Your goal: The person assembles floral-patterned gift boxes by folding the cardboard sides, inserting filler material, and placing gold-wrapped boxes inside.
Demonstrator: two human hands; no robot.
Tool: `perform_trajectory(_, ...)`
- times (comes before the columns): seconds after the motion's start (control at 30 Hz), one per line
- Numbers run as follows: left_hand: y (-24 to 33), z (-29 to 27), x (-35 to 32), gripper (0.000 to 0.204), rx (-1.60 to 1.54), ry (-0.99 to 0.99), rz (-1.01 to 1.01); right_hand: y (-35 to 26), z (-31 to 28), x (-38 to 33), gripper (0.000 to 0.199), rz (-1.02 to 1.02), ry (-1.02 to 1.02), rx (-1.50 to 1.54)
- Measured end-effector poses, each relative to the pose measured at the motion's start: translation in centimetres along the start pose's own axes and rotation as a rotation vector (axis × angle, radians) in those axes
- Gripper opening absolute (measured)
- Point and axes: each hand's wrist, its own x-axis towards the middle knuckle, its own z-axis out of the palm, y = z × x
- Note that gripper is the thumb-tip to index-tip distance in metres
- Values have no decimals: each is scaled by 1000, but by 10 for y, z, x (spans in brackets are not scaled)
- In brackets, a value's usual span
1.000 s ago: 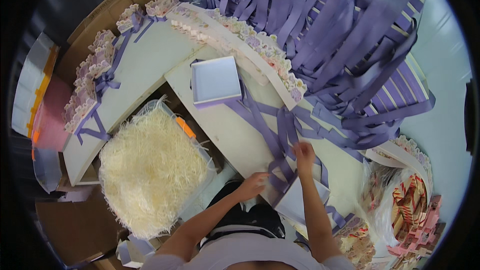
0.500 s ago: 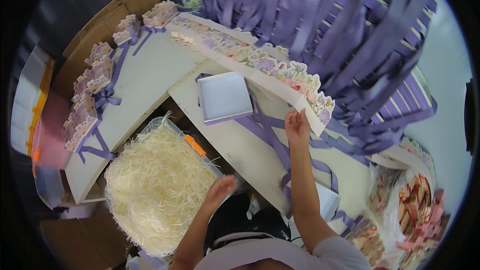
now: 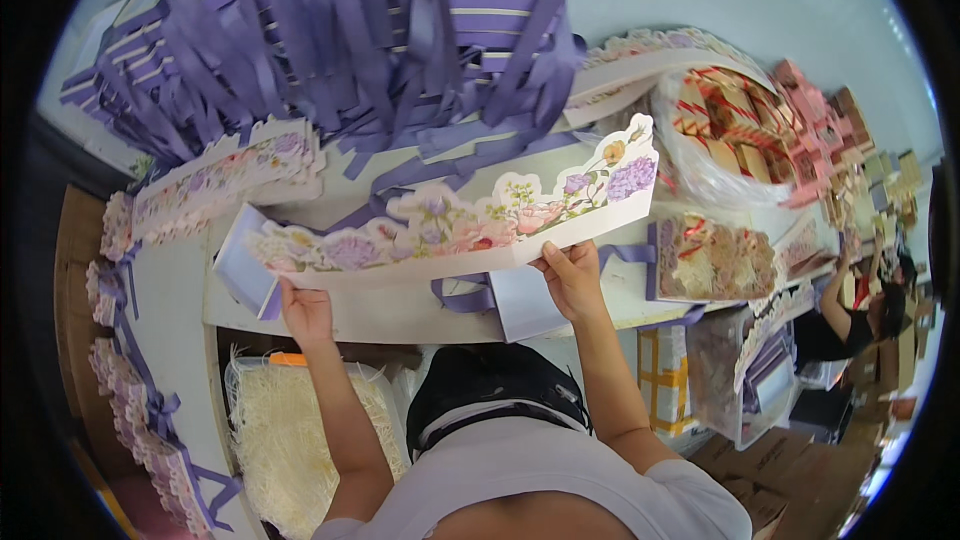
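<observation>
1. White card with printed flowers along a scalloped upper edge makes up the flowered strip (image 3: 470,230), which spans the space between both hands, raised in front of the body and above the bench (image 3: 385,315).
2. Left hand (image 3: 308,312): the fingers are closed on the strip's lower border, near its left end.
3. Right hand (image 3: 572,282): the fingers pinch the same border right of the middle, thumb on the near face; the strip's right end reaches beyond them and angles upward.
4. Behind the strip's left end, and partly covered by it, a tilted pale blue box (image 3: 243,270) shows a purple side.
5. Just beside the right hand, nearer the body, is a pale blue panel (image 3: 525,305), with purple ribbon (image 3: 470,297) curling at its left.
6. At the far side, purple boxes (image 3: 505,0) are stacked under many hanging ribbons; more flowered strips (image 3: 230,175) lie in a pile at the left.
7. Toward the right are a plastic bag (image 3: 690,175) of red-striped packets and a flat floral box (image 3: 715,260).
8. Cream shreds (image 3: 305,430) fill a tub below the bench edge, left of the person.
9. A co-worker (image 3: 845,325) in dark clothing is well apart, far right.
</observation>
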Motion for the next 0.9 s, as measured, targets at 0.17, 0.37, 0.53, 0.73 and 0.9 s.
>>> perform_trajectory(0.17, -7, 22, -23, 32, -199, -434, -241, -11, -64, -12, 37, 14, -77, 253)
perform_trajectory(0.37, -69, 32, -65, 37, 252, -410, -532, -23, -149, -3, 32, 193, -144, 752)
perform_trajectory(0.53, -99, 39, -91, 35, 411, -400, -541, -28, -187, 1, 28, 253, -383, 815)
perform_trajectory(0.73, -130, 25, -97, 35, 459, -367, -610, -53, -183, -5, 23, 256, -377, 676)
perform_trajectory(0.9, -157, 18, -100, 35, 600, -320, -672, -54, -194, -2, 19, 271, -162, 415)
